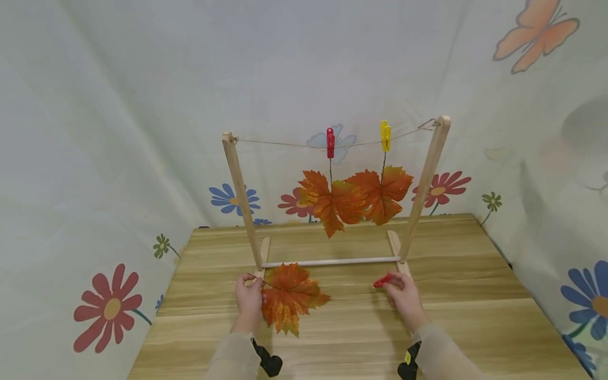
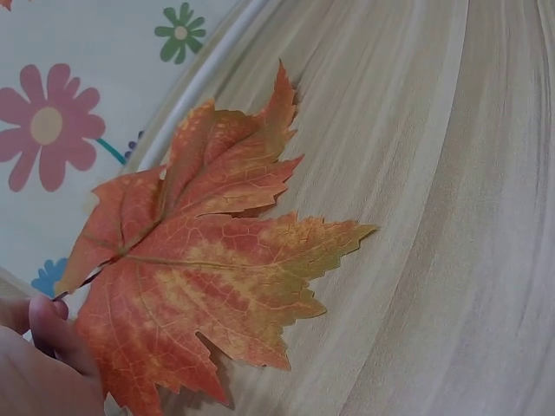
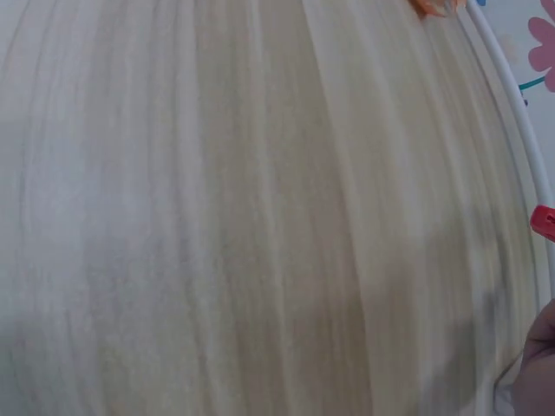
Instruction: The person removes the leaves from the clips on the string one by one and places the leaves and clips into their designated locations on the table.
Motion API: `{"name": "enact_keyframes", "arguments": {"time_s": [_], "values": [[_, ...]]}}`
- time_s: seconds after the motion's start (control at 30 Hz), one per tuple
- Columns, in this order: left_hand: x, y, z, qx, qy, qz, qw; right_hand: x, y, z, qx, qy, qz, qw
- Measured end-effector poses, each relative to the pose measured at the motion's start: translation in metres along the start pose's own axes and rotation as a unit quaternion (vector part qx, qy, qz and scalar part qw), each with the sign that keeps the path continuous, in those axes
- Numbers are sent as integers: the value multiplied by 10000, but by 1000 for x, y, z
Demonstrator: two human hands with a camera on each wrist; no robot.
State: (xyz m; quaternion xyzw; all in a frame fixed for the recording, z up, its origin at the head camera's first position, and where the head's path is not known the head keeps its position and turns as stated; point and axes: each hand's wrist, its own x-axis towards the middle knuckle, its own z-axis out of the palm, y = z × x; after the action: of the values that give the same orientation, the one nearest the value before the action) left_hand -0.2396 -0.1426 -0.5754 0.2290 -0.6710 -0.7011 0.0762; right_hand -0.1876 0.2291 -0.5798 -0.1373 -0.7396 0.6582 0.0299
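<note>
Leaf (image 1: pixel 293 295) just right of the left hand (image 1: pixel 249 300), which pinches its stem (image 2: pixel 90 277), while the right hand (image 1: pixel 405 298) pinches a red peg (image 1: pixel 381 281); from my remote view I'd leave the stem end clear for the peg's bite on the string (image 1: pixel 280 142) above both hands.

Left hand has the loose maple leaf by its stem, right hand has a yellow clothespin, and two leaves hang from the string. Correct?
Not quite: the clothespin in the right hand is red, as the head view shows. The left hand does hold the loose maple leaf by its stem, and two leaves hang from the string.
</note>
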Motion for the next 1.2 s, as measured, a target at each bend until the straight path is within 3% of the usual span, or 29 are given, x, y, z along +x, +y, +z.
{"name": "enact_keyframes", "arguments": {"time_s": [0.57, 1.2], "values": [[-3, -10, -5, -365, 122, -279, 9989, -4, 25, -12, -209, -127, 166, 9996], [-4, -20, 0, -1193, 301, -599, 9906, -5, 37, -20, -1750, -183, -146, 9843]]}}
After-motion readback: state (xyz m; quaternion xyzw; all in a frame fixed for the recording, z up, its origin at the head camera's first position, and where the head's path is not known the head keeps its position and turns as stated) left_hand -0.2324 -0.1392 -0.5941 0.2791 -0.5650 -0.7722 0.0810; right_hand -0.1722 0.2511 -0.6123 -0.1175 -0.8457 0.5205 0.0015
